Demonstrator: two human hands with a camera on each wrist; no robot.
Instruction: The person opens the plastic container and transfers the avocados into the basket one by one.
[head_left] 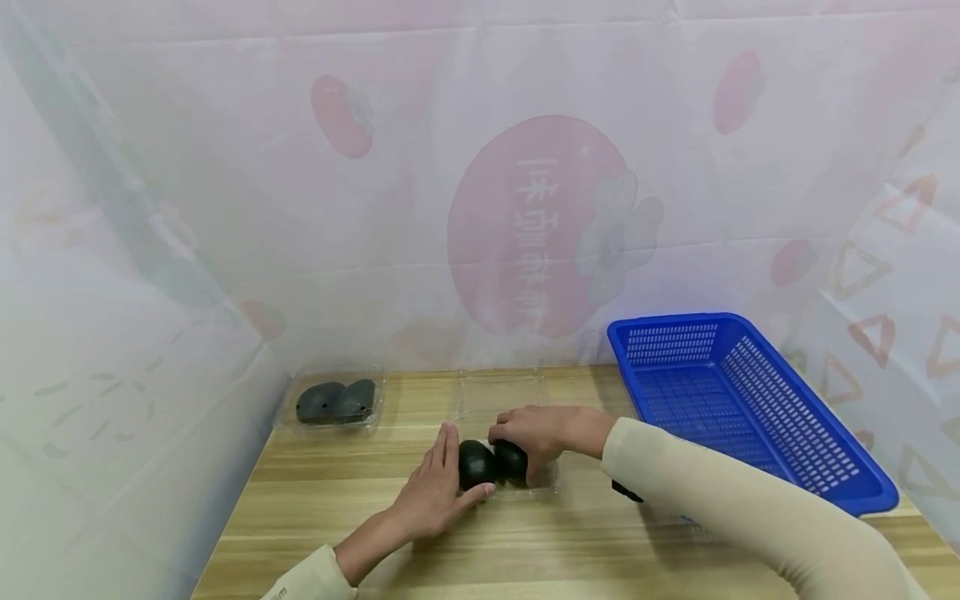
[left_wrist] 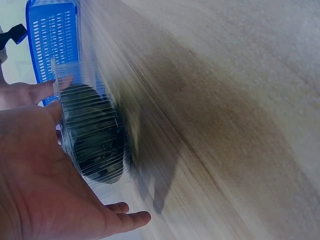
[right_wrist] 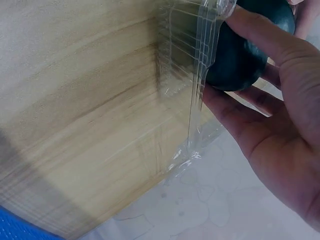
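Two smooth, dark green rounded fruits, avocado-like, sit side by side in an open clear plastic clamshell box (head_left: 547, 482). My right hand (head_left: 543, 433) reaches over from the right, its fingers and thumb curled round the right fruit (head_left: 512, 461). In the right wrist view that dark green fruit (right_wrist: 237, 60) lies between thumb and fingers, beside the box rim. My left hand (head_left: 431, 492) lies along the left fruit (head_left: 476, 464), fingers straight, thumb stretched across the near side. Through the ribbed box wall (left_wrist: 92, 130), the left wrist view shows dark green fruit. The clear lid (head_left: 501, 392) is folded back.
A second clear box (head_left: 378, 392) holding two dark green pieces stands at the table's far left. The blue perforated basket (head_left: 750, 400) stands on the right, beside my right forearm. A printed cloth (head_left: 405, 200) hangs behind the wooden table (head_left: 337, 483).
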